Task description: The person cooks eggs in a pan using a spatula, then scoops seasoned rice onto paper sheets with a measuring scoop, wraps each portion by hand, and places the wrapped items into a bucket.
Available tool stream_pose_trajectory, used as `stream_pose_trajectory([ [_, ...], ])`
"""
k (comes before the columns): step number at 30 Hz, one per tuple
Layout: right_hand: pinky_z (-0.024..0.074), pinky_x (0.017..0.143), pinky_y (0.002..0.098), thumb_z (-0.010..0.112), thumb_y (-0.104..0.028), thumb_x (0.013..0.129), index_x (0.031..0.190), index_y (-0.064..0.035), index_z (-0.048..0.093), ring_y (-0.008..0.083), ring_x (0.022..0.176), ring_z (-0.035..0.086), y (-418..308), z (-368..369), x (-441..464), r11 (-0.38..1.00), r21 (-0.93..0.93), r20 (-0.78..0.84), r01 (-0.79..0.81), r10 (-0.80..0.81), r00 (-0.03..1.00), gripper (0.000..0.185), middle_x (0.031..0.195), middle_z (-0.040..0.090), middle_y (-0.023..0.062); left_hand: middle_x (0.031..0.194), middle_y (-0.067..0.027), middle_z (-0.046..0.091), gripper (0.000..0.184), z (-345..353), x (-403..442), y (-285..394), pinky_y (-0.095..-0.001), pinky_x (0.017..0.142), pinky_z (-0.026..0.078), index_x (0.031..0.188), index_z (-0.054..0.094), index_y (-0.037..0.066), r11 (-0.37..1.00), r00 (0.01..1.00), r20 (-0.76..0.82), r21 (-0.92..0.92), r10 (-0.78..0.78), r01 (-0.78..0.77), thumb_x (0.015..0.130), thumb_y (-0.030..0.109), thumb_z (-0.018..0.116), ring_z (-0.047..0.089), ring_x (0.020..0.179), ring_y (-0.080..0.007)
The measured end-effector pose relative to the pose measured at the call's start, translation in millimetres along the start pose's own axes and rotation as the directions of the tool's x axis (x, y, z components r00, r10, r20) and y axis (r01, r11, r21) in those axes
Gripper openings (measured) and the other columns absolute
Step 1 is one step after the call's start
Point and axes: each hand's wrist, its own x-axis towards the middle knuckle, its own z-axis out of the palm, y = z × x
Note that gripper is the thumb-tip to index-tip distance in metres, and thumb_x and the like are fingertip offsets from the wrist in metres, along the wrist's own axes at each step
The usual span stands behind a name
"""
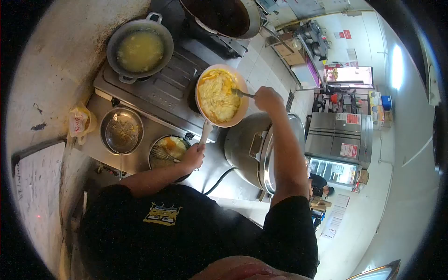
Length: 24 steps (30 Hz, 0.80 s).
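My left hand (pixel 192 157) is wrapped round the pale handle (pixel 205 132) of a pan (pixel 245 105) that holds a thick yellow egg mixture (pixel 218 98). The fingers of my right hand (pixel 269 100) are closed on a utensil (pixel 243 94), whose far end reaches into the mixture at the pan's right side. Just below my left hand's wrist side sits a dark pan with egg (pixel 172 146) and a whisk (pixel 163 154) in it. A round metal strainer (pixel 122 130) lies to the left on the steel counter.
A pot of yellowish liquid (pixel 140 50) stands on the stove (pixel 158 84). A large dark wok (pixel 219 16) is beyond it. A big lidded steel pot (pixel 245 144) stands close under my right arm. Another person (pixel 319 185) is farther off at the right.
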Motion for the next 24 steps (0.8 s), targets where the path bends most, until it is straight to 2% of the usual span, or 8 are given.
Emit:
stream_pose_trajectory([
  [6, 0.0572, 0.089, 0.0478, 0.059, -0.022, 0.092, 0.098, -0.0031, 0.076, 0.0396, 0.099, 0.072, -37, 50, -57, 0.996, -0.042, -0.035, 0.079, -0.081, 0.996, 0.026, 0.100, 0.075, 0.0203, 0.071, 0.0008, 0.048, 0.028, -1, 1, 0, -0.0276, 0.039, 0.037, 0.103, 0.049, 0.010, 0.999, 0.999, 0.041, -0.044, -0.008, 0.010, 0.107, 0.038, 0.052, 0.044, 0.047, -0.0098],
  [8, 0.0591, 0.086, 0.0477, 0.061, -0.018, 0.088, 0.091, -0.0011, 0.076, 0.0391, 0.091, 0.074, -53, 78, -59, 0.951, 0.089, -0.130, 0.295, -0.283, 0.950, 0.023, 0.092, 0.075, 0.0205, 0.069, 0.0015, 0.046, 0.027, 1, -2, 4, -0.0278, 0.038, 0.036, 0.104, 0.048, 0.011, 1.000, 1.000, 0.014, -0.008, -0.009, 0.009, 0.107, 0.038, 0.051, 0.042, 0.046, -0.0094],
  [10, 0.0590, 0.082, 0.0477, 0.060, -0.018, 0.087, 0.084, -0.0001, 0.076, 0.0402, 0.083, 0.074, -74, 123, -31, 0.798, 0.450, -0.290, 0.402, -0.295, 0.910, 0.024, 0.083, 0.074, 0.0223, 0.068, 0.0015, 0.046, 0.027, 3, -2, 5, -0.0282, 0.038, 0.036, 0.104, 0.048, 0.011, 1.000, 1.000, 0.011, -0.011, -0.008, 0.008, 0.108, 0.038, 0.051, 0.042, 0.046, -0.0094],
  [13, 0.0548, 0.080, 0.0522, 0.056, -0.015, 0.091, 0.094, -0.0008, 0.074, 0.0477, 0.090, 0.069, -113, 104, -15, 0.738, 0.524, -0.368, 0.424, -0.253, 0.895, 0.024, 0.092, 0.071, 0.0277, 0.067, 0.0012, 0.046, 0.026, 1, 1, 2, -0.0292, 0.039, 0.037, 0.104, 0.048, 0.011, 1.000, 1.000, 0.022, 0.015, -0.012, 0.012, 0.108, 0.037, 0.050, 0.043, 0.046, -0.0096],
  [17, 0.0557, 0.076, 0.0494, 0.059, -0.014, 0.085, 0.090, 0.0017, 0.074, 0.0429, 0.084, 0.072, -137, 80, 25, 0.777, 0.523, -0.366, 0.350, -0.166, 0.916, 0.022, 0.086, 0.070, 0.0300, 0.067, 0.0008, 0.047, 0.027, 1, 2, 2, -0.0307, 0.040, 0.039, 0.104, 0.048, 0.011, 0.999, 0.998, 0.051, 0.012, -0.031, 0.030, 0.109, 0.037, 0.048, 0.044, 0.046, -0.0105],
  [18, 0.0557, 0.071, 0.0473, 0.060, -0.012, 0.083, 0.088, 0.0032, 0.073, 0.0399, 0.079, 0.072, -139, 70, 33, 0.749, 0.637, -0.180, 0.182, -0.084, 0.980, 0.021, 0.084, 0.069, 0.0301, 0.067, 0.0008, 0.047, 0.027, 2, 2, 3, -0.0307, 0.040, 0.039, 0.104, 0.048, 0.011, 0.999, 0.998, 0.048, 0.013, -0.030, 0.029, 0.109, 0.037, 0.048, 0.044, 0.046, -0.0105],
  [20, 0.0531, 0.058, 0.0410, 0.062, -0.005, 0.076, 0.078, 0.0045, 0.072, 0.0312, 0.066, 0.071, -130, 68, 67, 0.916, 0.083, -0.087, 0.392, -0.385, 0.919, 0.014, 0.077, 0.070, 0.0273, 0.065, 0.0003, 0.046, 0.026, 2, 1, 4, -0.0324, 0.038, 0.038, 0.102, 0.046, 0.011, 0.996, 0.999, 0.028, 0.086, -0.018, 0.016, 0.110, 0.036, 0.045, 0.045, 0.044, -0.0121],
  [24, 0.0585, 0.069, 0.0443, 0.070, -0.016, 0.076, 0.071, -0.0040, 0.075, 0.0337, 0.075, 0.073, -87, 86, 86, 0.957, -0.034, -0.383, 0.289, -0.280, 0.880, 0.014, 0.078, 0.074, 0.0188, 0.064, -0.0001, 0.046, 0.026, 3, 2, -1, -0.0326, 0.038, 0.038, 0.101, 0.045, 0.011, 0.994, 0.999, 0.001, 0.105, 0.035, -0.035, 0.110, 0.036, 0.045, 0.045, 0.043, -0.0127],
])
